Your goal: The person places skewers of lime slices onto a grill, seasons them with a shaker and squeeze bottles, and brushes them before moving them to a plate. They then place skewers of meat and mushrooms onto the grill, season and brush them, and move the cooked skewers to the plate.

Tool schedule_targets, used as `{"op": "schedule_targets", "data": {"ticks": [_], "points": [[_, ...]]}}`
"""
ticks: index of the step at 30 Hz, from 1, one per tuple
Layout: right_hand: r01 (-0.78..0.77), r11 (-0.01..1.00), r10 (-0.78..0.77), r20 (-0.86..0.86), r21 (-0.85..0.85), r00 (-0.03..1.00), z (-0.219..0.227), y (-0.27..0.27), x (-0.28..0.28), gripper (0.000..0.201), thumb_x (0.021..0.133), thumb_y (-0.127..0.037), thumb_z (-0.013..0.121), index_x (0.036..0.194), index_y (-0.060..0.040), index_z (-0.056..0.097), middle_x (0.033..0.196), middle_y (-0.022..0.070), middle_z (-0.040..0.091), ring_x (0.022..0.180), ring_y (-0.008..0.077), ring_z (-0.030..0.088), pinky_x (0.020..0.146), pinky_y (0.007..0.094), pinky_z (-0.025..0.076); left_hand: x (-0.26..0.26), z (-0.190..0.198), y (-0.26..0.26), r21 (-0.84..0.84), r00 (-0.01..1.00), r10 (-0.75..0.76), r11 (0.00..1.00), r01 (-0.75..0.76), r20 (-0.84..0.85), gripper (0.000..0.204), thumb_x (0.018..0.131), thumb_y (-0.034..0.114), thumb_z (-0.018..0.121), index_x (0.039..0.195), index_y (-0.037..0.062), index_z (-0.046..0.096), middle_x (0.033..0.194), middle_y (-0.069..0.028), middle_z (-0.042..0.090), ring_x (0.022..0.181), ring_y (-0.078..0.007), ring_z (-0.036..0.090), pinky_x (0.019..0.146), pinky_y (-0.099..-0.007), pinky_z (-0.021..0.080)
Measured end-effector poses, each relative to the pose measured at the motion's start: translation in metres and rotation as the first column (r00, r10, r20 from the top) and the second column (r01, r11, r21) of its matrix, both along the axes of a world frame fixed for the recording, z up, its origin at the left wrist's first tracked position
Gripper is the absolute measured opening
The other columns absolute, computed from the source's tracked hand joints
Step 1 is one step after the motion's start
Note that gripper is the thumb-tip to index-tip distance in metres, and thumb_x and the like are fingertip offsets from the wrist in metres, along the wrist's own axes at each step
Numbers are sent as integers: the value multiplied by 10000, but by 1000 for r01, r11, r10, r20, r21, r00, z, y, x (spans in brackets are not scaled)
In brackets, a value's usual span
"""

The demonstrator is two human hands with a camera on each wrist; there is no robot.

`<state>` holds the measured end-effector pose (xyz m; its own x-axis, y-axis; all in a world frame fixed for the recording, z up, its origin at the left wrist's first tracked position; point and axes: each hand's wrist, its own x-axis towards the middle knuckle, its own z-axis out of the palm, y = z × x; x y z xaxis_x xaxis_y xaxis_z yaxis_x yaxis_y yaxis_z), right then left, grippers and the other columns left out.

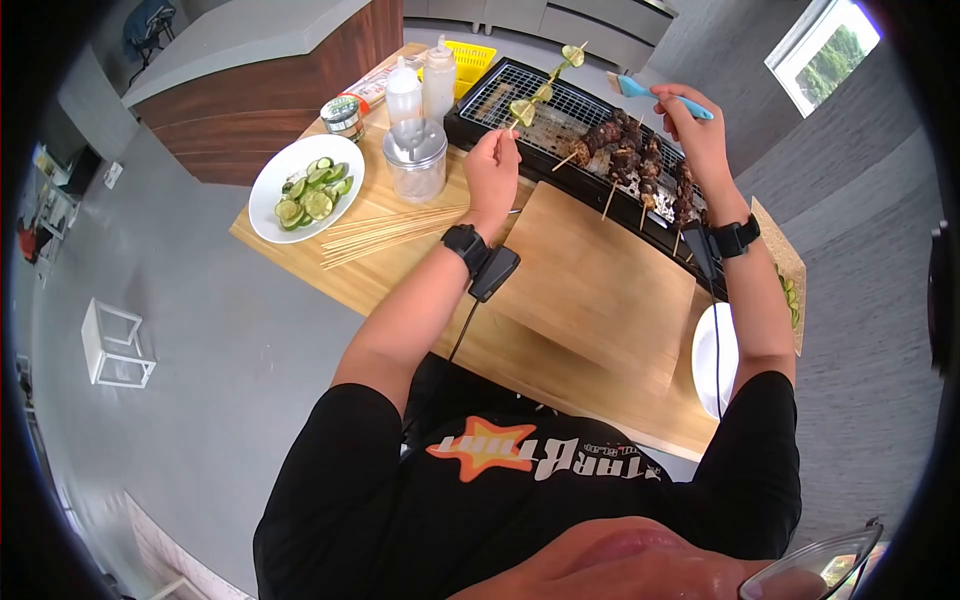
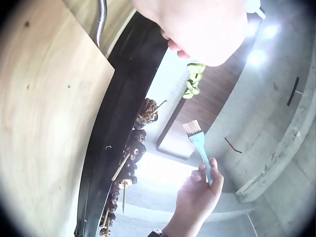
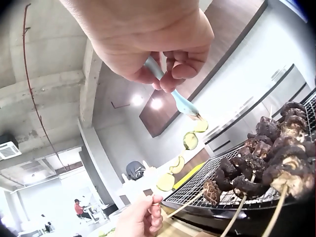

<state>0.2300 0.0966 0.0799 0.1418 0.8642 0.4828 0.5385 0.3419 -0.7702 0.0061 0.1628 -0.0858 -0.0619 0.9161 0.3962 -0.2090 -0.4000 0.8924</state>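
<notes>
The left hand [image 1: 493, 172] pinches the lower end of a skewer of cucumber slices [image 1: 545, 92], raised at a slant over the left part of the black grill [image 1: 480, 128]. In the right hand [image 1: 692, 125] is a blue brush [image 1: 660, 93], its bristles pointing toward the skewer's upper end. The right wrist view has the brush tip [image 3: 196, 116] at the top slice [image 3: 201, 126]; whether they touch I cannot tell. Dark browned skewers [image 1: 625, 160] lie on the grill's mesh, their sticks jutting over its near edge.
A wooden board [image 1: 590, 270] lies before the grill. To the left are a bowl of cucumber slices [image 1: 268, 190], loose bamboo sticks [image 1: 385, 235], a lidded jar [image 1: 415, 178], a can [image 1: 343, 122] and squeeze bottles [image 1: 438, 85]. A white bowl [image 1: 708, 355] sits at the right.
</notes>
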Motion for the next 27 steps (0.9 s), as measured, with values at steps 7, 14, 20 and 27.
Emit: {"op": "schedule_targets", "data": {"ticks": [7,14,20,27], "points": [[-40,995,48,88,-94,995,-14,13,-15,227,903,-211,596,1030,-48,692,772,-4,610,680,60,517,611,221,429,7,-17,8,-81,995,-24,997,16,-94,306,926,219,540,731,-11,589,554,-26,522,514,-82,464,492,-276,368],[34,996,-11,280,-78,960,-44,72,-19,303,877,-279,612,1039,-28,661,816,92,662,730,154,599,691,301,480,7,-20,9,-99,995,-33,995,24,-97,337,932,237,521,712,-14,566,547,-58,511,503,-111,455,490,-302,364],[23,964,73,348,-264,935,-52,100,-36,271,854,-257,602,984,-31,677,857,136,678,799,206,650,750,324,499,7,-20,9,-118,997,-41,992,33,-64,325,929,229,518,719,-15,567,547,-63,512,505,-111,456,495,-305,366],[37,988,30,423,-149,906,-57,116,-28,311,817,-302,624,976,-43,690,860,170,690,792,293,666,751,356,508,8,-22,10,-94,998,-52,994,48,-38,306,920,218,524,730,-15,579,551,-70,524,509,-122,471,501,-306,375]]}}
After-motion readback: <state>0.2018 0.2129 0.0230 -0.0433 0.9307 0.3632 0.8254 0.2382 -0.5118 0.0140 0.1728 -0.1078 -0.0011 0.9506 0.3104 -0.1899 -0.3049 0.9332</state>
